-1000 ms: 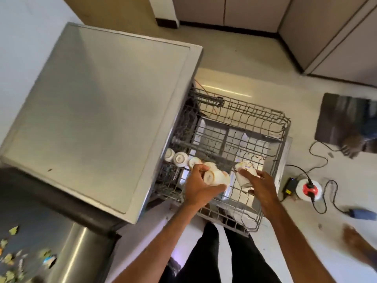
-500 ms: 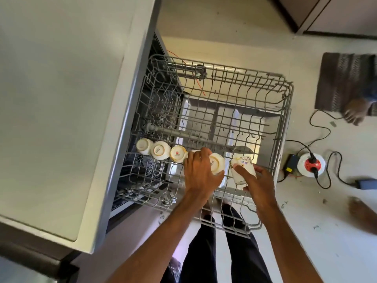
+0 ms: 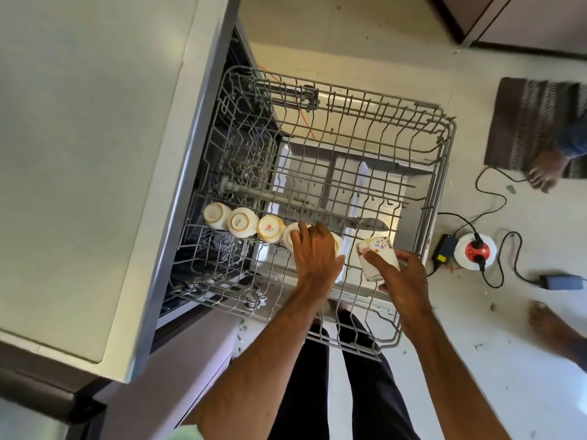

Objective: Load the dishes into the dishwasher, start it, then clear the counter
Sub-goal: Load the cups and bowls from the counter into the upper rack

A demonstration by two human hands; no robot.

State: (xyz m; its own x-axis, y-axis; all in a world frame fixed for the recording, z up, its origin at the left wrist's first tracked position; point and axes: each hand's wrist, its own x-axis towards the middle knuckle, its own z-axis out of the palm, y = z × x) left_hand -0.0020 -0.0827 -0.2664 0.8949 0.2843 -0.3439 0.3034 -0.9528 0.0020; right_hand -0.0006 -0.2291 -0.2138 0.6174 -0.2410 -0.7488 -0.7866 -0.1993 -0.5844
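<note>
seemingly left hand (image 3: 317,257) clasps a cup (image 3: 338,244), seating it mouth-down in the rack (image 3: 444,173) to drain; right hand (image 3: 405,282) grips a tumbler (image 3: 379,260).

I'm looking into a home kitchen: a grey wire dishwasher rack (image 3: 441,160) pulled out mid-frame, brown flat cabinet doors (image 3: 524,17) at upper right, and a dark striped mat (image 3: 521,122) on the pale floor at right.

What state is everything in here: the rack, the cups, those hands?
Rack: pulled out of the dishwasher.
Three cups: racked in a row, bases up.
Two white cups: in the row, fingers of the left hand curled over them.
Patterned cup: gripped by the right hand.
Floor socket: plug inserted.
</note>
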